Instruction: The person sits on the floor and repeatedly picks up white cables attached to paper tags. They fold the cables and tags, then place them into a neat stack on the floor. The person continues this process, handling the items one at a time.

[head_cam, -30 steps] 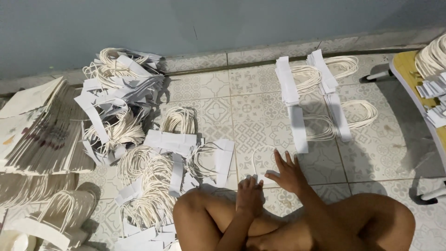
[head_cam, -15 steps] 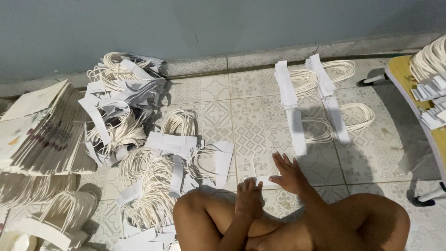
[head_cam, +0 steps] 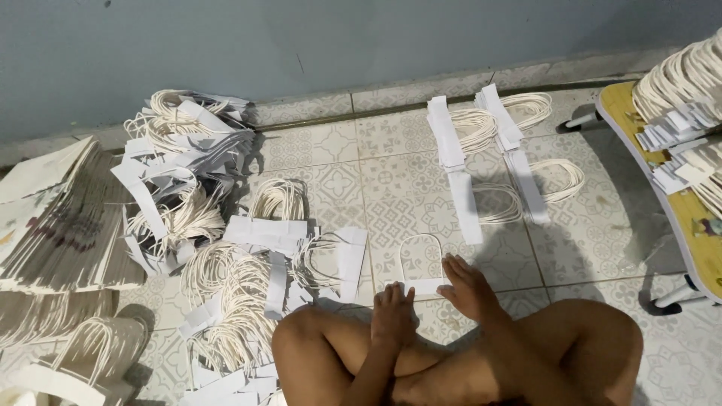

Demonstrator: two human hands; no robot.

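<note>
- Thing in hand: single paper-bag handle (head_cam: 423, 265), a white cord loop fixed to a white paper strip, lying flat on the patterned floor tile (head_cam: 391, 188) just ahead of the crossed legs.
- Left hand (head_cam: 392, 316): palm down, fingers spread, tips at the strip's near-left end; rests partly on the knee. Open, clamped on nothing.
- Right hand (head_cam: 470, 289): flat, fingertips pressing the strip's right end. Also open, no pinch.
- Hands are close together, one at each end of the strip.
- Handling, my read: very light, thin, floppy. Cord is soft twisted paper and holds its arch loosely; the strip is stiffer but creases easily. It slides readily on the glazed tile.
- Where to grip: pinch the strip at an end or the middle, not the cord; pulling the loop could peel it off the strip.
- Same parts elsewhere: two neat rows of handles (head_cam: 489, 150) toward the far wall, loops fanned out sideways.
- Loose tangled heap of handles (head_cam: 226, 248) to the left; cords interlock, expect snagging when lifting one.
- Stack of flat paper bags (head_cam: 53, 225) at the left edge, tan and ribbed at the folds.
- Yellow-topped low table (head_cam: 669, 203) at right, carrying more bundled handles.
</note>
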